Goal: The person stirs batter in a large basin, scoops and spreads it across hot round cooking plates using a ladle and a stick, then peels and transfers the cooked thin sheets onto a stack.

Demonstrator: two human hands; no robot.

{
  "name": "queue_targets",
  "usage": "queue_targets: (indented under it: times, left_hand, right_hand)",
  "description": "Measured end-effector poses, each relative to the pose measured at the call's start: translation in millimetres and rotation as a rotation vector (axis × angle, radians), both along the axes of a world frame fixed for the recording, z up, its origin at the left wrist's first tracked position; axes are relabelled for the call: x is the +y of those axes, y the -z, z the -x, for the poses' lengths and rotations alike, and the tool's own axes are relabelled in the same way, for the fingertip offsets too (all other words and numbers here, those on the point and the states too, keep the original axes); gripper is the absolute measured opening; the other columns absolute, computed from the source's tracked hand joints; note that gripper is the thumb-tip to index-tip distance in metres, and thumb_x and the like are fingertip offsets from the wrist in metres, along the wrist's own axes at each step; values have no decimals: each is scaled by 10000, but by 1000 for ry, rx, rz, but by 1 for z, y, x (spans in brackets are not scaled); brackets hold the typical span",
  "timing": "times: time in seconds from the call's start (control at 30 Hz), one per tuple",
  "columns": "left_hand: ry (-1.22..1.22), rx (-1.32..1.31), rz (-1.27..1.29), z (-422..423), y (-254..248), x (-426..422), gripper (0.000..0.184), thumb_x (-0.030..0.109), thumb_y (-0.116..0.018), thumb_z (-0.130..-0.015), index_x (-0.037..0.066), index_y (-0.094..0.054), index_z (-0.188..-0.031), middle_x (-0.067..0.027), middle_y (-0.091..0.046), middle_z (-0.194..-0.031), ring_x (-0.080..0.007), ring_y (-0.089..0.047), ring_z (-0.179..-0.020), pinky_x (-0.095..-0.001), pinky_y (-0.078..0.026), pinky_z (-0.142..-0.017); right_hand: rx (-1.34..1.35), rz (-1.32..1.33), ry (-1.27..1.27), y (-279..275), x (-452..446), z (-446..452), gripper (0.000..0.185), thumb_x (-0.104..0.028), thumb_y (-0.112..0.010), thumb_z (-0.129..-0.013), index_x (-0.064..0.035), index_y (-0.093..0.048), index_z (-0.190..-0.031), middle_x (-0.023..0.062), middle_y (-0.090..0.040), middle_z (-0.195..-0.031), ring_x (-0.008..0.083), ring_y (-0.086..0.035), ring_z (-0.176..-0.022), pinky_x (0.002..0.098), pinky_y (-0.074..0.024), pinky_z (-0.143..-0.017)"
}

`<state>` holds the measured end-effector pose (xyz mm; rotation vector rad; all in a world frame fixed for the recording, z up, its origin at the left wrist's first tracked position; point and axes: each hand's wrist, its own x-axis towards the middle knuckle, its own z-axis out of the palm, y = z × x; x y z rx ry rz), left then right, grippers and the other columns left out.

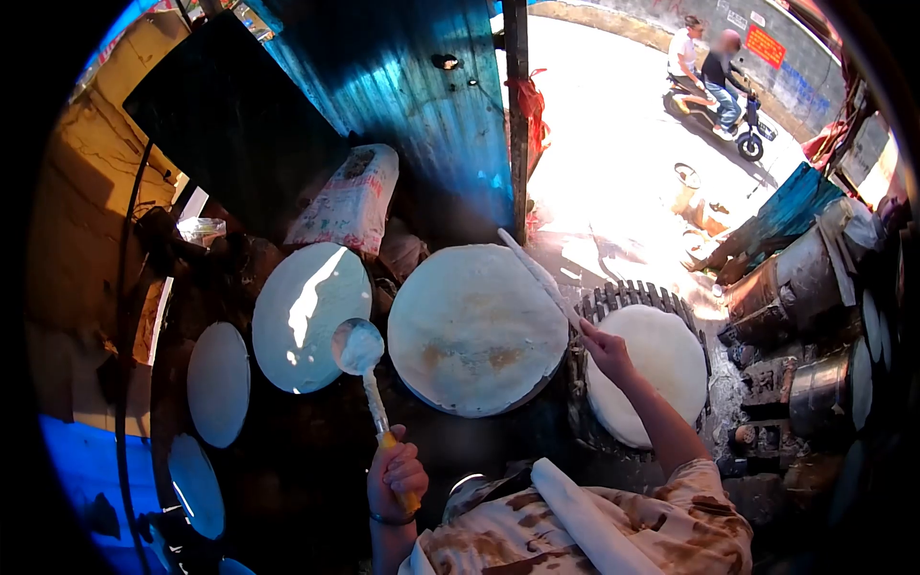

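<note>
My left hand (398, 474) is closed round the yellow handle of a ladle (358, 346), whose bowl holds white batter or paste above the edge of a round pale disc (309, 316). In my right hand (606, 347) is the near end of a long, thin, whitish stick (539, 276), which slants up and left over the right edge of the large central disc (477, 331). That disc has a thin pale layer with brownish patches. Under my right forearm lies another white round sheet (644, 374) on a slatted round mat (581, 402).
More round discs (218, 385) stand at the left. A printed sack (347, 201) lies behind, beside a blue corrugated sheet (431, 115) and a post (517, 125). Metal drums (803, 278) and stoves are at the right. Two people ride a scooter (728, 120) outside.
</note>
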<state>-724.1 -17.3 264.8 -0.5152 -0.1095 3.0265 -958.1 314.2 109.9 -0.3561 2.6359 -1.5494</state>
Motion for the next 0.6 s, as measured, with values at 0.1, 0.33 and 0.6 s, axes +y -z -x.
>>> queue_targets:
  times: [0.1,0.33,0.6]
  left_hand:
    - [-14,-24,11,1,0,-2,266,85,-338,-920,42,-458,-1153,6,-378,-599,-21,-355,-402,-163,-324,-378]
    - [-21,-35,198,15,-12,-11,281,47,-386,-891,69,-443,-1165,11,-361,-585,-26,-323,-382,-162,-306,-348]
    - [56,126,286,-6,-40,-36,317,38,-353,-902,72,-379,-1217,8,-370,-584,5,-302,-368,-131,-297,-338]
  right_hand:
    - [85,-157,-161,-1,9,-37,358,-191,-554,-832,-239,-537,-1186,149,-585,-675,257,-593,-571,341,-453,-546]
    - [250,-580,-232,3,57,-56,366,-222,-561,-822,-266,-528,-1184,113,-594,-678,292,-586,-590,384,-461,-521]
    - [64,37,52,8,23,-31,338,-107,-570,-832,-40,-546,-1162,-48,-567,-724,44,-494,-629,207,-423,-569]
